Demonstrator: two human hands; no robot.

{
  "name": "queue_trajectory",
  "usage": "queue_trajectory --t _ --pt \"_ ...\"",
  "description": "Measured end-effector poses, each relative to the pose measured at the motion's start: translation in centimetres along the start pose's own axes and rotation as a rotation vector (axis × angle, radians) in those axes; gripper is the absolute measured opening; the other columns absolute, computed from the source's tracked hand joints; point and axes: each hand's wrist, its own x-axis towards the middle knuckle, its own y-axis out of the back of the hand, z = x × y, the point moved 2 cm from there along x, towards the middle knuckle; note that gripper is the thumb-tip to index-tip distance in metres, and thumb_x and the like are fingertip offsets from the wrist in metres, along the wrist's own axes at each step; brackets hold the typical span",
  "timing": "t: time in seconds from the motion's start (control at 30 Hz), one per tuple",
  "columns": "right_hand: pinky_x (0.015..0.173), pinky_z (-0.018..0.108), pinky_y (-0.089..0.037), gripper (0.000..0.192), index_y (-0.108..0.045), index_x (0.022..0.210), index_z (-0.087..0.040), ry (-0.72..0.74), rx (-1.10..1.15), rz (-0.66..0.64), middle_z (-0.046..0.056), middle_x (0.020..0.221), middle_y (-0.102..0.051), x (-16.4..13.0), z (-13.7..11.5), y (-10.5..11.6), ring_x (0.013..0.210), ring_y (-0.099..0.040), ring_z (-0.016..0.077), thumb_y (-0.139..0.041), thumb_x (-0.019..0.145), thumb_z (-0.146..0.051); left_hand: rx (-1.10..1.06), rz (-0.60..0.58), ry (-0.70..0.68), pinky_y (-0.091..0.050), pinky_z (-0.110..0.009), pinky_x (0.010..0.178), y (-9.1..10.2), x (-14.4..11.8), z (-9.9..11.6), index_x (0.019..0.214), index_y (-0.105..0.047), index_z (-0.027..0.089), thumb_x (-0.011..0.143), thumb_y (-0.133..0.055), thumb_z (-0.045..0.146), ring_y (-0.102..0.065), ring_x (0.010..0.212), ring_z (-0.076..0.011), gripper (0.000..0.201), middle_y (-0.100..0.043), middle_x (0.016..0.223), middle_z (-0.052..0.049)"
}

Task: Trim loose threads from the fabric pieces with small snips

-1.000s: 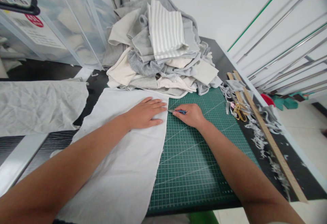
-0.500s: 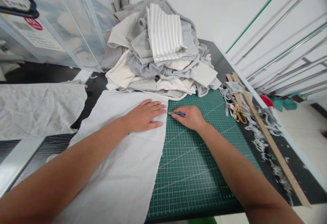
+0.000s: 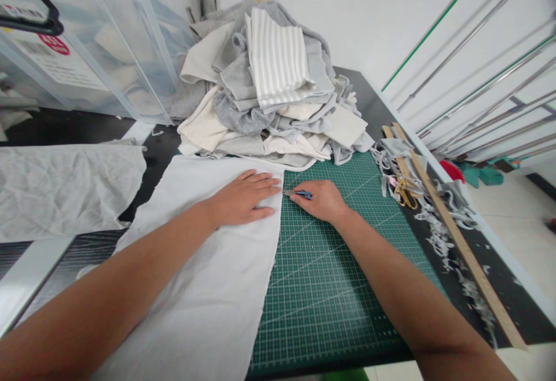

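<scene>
My left hand (image 3: 247, 198) lies flat with fingers stretched out on a white cloth (image 3: 208, 294), close to its right edge. The cloth rests partly over a green cutting mat (image 3: 317, 288). Just beyond that edge, my right hand (image 3: 320, 200) is closed around small blue thread snips (image 3: 304, 194). Their pointed metal tip reaches the cloth's edge, near my left fingertips. Most of the snips' body is hidden in my fingers.
A high heap of grey, cream and striped cloth (image 3: 278, 80) stands behind the mat. Clear plastic boxes (image 3: 108, 39) are at back left, above a wrinkled grey cloth (image 3: 65, 190). To the right lie gold-handled scissors (image 3: 405, 193), a wooden ruler (image 3: 460, 230) and fabric scraps (image 3: 441, 239).
The view has shifted very slightly. Both hands, the snips and the white cloth keep nearly the same places relative to each other.
</scene>
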Motion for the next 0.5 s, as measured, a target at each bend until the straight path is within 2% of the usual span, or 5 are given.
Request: queue_trajectory --t 0.23,0.5 --pt "0.079 0.032 -0.053 0.022 -0.078 0.095 -0.026 -0.025 0.006 0.01 0.001 0.096 -0.081 0.11 0.07 0.12 0.088 -0.075 0.0219 -0.068 0.089 -0.045 -0.001 -0.004 0.003 -0.016 -0.045 0.126 0.08 0.0 0.09 0.152 -0.042 0.026 0.101 -0.045 0.056 -0.03 0.152 -0.0233 0.059 -0.036 0.163 -0.001" --pt "0.082 0.032 -0.054 0.019 -0.078 0.097 -0.028 0.026 -0.001 0.016 0.001 0.1 -0.081 -0.04 0.5 -0.28 0.092 -0.075 0.0223 -0.067 0.091 -0.042 -0.004 -0.005 0.005 -0.016 -0.046 0.126 0.04 -0.01 0.01 0.152 -0.042 0.027 0.101 -0.045 0.056 -0.03 0.153 -0.0231 0.059 -0.036 0.164 0.0"
